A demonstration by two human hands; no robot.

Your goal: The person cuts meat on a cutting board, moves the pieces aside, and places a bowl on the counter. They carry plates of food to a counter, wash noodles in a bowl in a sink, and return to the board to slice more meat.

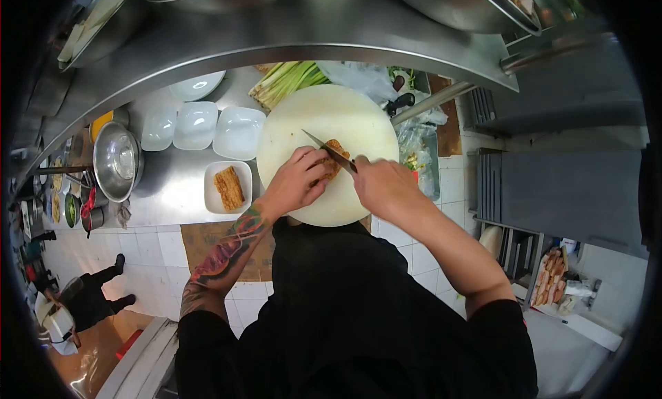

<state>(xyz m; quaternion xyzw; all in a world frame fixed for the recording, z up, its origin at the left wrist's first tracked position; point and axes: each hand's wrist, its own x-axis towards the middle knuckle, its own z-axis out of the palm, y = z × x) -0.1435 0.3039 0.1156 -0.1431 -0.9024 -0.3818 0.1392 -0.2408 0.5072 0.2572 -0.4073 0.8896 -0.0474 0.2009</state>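
On a round white cutting board (296, 113) lies a browned, crusty piece of food (337, 149), partly covered by my fingers. My left hand (301, 181) presses on it with bent fingers. The handle of a kitchen knife (318, 142) is wrapped in my right hand (385, 187), and its blade crosses the food, tip pointing to the upper left. Left of the board, a square white bowl (209, 201) holds a similar golden-brown piece (229, 188).
Several white dishes (195, 126) and a metal bowl (116, 161) stand on the steel counter to the left. Green stalks (287, 80) and plastic bags (362, 76) lie behind the board. A steel shelf (310, 37) overhangs. Another person (76, 309) is at lower left.
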